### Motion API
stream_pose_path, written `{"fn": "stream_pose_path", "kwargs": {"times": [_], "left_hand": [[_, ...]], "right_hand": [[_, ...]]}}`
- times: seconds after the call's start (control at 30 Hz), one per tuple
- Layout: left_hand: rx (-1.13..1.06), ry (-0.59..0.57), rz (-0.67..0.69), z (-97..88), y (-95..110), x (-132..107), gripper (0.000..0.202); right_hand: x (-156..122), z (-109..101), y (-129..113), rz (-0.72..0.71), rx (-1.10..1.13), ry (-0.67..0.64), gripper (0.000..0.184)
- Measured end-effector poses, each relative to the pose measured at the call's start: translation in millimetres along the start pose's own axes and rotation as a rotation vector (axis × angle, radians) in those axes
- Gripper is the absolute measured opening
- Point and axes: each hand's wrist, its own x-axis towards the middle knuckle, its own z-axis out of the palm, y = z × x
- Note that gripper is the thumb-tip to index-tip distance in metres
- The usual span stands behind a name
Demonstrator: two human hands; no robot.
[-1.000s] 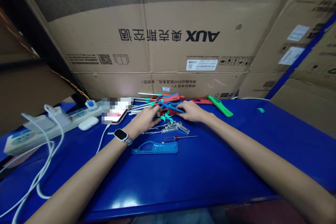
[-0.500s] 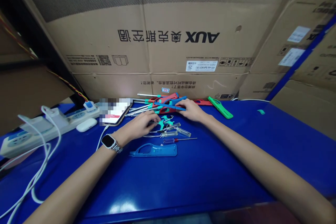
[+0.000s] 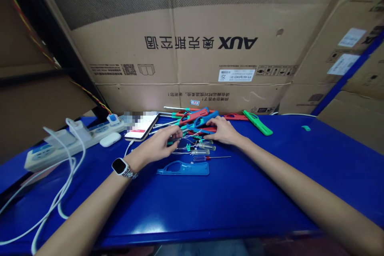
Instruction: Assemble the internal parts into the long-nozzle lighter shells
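My left hand point(image 3: 168, 141) is closed over a small part whose dark end and bit of green show at the fingertips; I cannot make out what it is. Thin wires run beside it. My right hand point(image 3: 223, 130) has its curved fingers apart, around the end of a red lighter handle point(image 3: 206, 131). Just below its thumb lie clear fuel tanks point(image 3: 200, 152) with wires and a green trigger piece point(image 3: 188, 147). A screwdriver point(image 3: 201, 159) with a clear purple-red handle lies nearer me, above a blue half shell point(image 3: 192, 169) of a lighter.
Behind my hands is a pile of long-nosed lighters point(image 3: 193, 116). To its right are a red shell point(image 3: 235, 117) and a green shell point(image 3: 258, 123). A phone point(image 3: 142, 127), white earbud case point(image 3: 110, 140) and power strip point(image 3: 102, 129) with cables stand left. A cardboard box point(image 3: 195, 56) walls the back.
My right hand has let go of the blue lighter piece, which now lies on the pile. My left hand has lifted slightly with its small part. The view has shifted a little.
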Motion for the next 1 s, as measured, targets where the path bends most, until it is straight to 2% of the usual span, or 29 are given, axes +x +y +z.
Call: {"fn": "stream_pose_path", "kwargs": {"times": [0.17, 0.23, 0.4, 0.47, 0.57, 0.7, 0.8, 0.9, 1.0], "left_hand": [[-0.006, 0.075, 0.039, -3.6, 1, -7, 0.013], [-0.006, 0.105, 0.05, -5.1, 3, -9, 0.015], [-0.018, 0.214, 0.057, -5.0, 13, -10, 0.014], [-0.021, 0.246, 0.057, -3.3, 16, -9, 0.015], [-0.03, 0.269, 0.046, -1.2, 18, -7, 0.015], [-0.026, 0.29, 0.017, -2.5, 21, -6, 0.013], [-0.013, 0.314, 0.002, -5.9, 22, -7, 0.012], [-0.021, 0.318, -0.014, -9.1, 24, -7, 0.013], [-0.036, 0.312, -0.025, -10.8, 26, -9, 0.013]], "right_hand": [[-5, -6, -9, 0.115, 0.075, -0.048, 0.056], [-10, -9, -16, 0.107, 0.111, -0.051, 0.056], [-35, -13, -46, -0.1, 0.248, 0.049, 0.03], [-46, -10, -58, -0.164, 0.226, 0.017, 0.027], [-53, 1, -66, -0.17, 0.123, 0.024, 0.036], [-50, 10, -64, -0.111, 0.133, 0.09, 0.01], [-47, 6, -60, -0.095, 0.29, 0.114, 0.011], [-47, 1, -60, -0.075, 0.542, 0.039, 0.018], [-50, -2, -63, -0.066, 0.671, -0.032, 0.025]]}}
